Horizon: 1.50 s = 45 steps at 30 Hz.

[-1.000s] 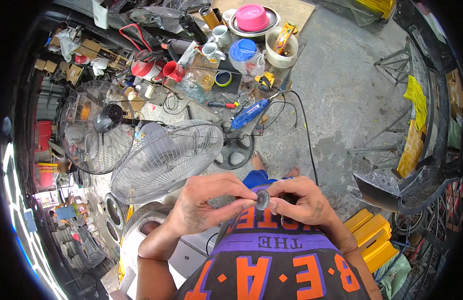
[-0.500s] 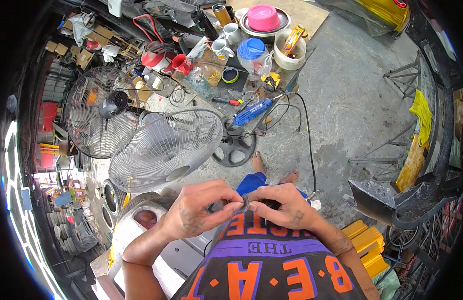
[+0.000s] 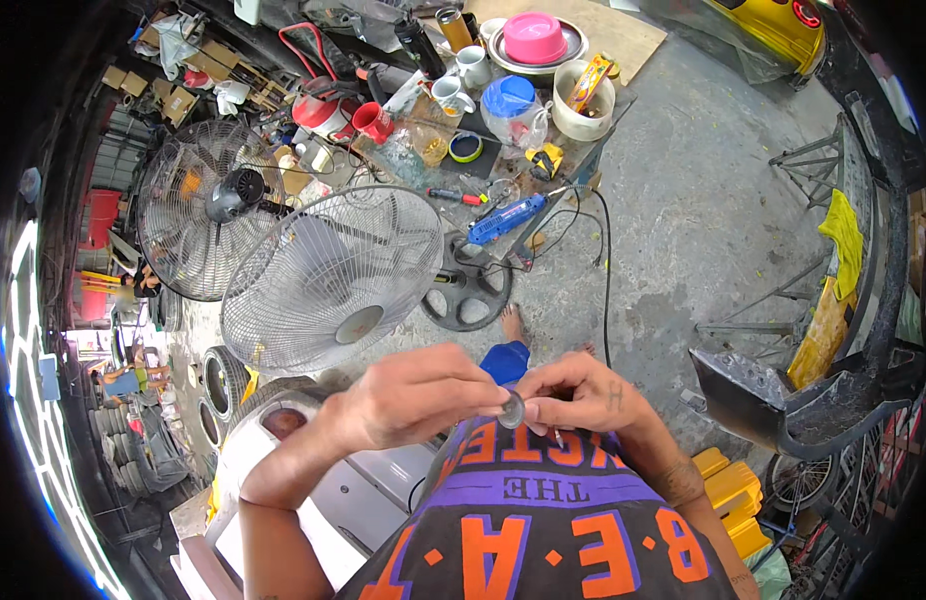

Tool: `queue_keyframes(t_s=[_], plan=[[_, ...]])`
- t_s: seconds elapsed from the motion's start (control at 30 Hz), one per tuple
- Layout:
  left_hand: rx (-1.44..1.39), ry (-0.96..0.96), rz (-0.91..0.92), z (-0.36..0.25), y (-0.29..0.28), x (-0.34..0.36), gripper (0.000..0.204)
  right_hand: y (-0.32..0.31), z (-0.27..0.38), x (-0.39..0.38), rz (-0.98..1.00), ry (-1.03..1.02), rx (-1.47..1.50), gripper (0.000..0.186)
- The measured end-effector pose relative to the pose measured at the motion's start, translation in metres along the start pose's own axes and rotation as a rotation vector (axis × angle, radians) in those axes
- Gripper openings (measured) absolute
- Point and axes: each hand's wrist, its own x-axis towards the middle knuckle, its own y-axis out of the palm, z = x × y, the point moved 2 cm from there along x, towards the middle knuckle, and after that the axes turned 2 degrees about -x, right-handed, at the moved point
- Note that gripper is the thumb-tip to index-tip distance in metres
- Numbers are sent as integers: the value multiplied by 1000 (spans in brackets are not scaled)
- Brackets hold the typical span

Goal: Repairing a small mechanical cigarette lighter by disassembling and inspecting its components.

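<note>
In front of my chest, both hands meet at a small round grey disc (image 3: 512,410). My left hand (image 3: 423,395) pinches the disc's near-left edge between thumb and fingertips. From the other side my right hand (image 3: 583,395) closes at its right edge, fingers curled. A thin metal tip (image 3: 559,438) pokes out below the right fingers; what else they hold is hidden. A black cable (image 3: 608,270) runs from a blue rotary tool (image 3: 508,219) on the low table down behind my right hand. Its lower end is out of sight.
The table holds mugs, a pink basin (image 3: 535,38), a white bucket (image 3: 583,105) and a yellow tape measure (image 3: 545,160). Two caged fans, the nearer one (image 3: 333,280), stand left. A white car panel (image 3: 358,500) lies under my left arm; a black bumper (image 3: 743,400) is at right.
Both hands have shifted slightly right, and the disc has turned to show more of its face. The metal tip below my right hand has come into sight.
</note>
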Motion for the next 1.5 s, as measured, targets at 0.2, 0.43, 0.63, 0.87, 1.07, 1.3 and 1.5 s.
queue_keyframes(t_s=[0.2,0.43,0.63,0.87,1.07,1.3,1.5], plan=[[-173,-562,-381,53,30,-10,10,-18,-27,-10,-121,-236,-85,18],[-372,-738,-453,215,97,5,26,-41,-30,-12,-367,-332,-64,18],[455,-520,-740,404,92,34,19,-56,-7,0,-509,-340,-122,20],[-104,-1186,-669,476,53,70,17,-82,4,15,-751,-349,-116,18],[-335,-1338,-913,509,38,71,15,-98,24,36,-900,-302,5,19],[-597,-1431,-1168,540,50,75,16,-120,36,33,-919,-209,50,14],[-782,-1107,-1378,517,26,53,17,-124,50,32,-839,-209,98,11]])
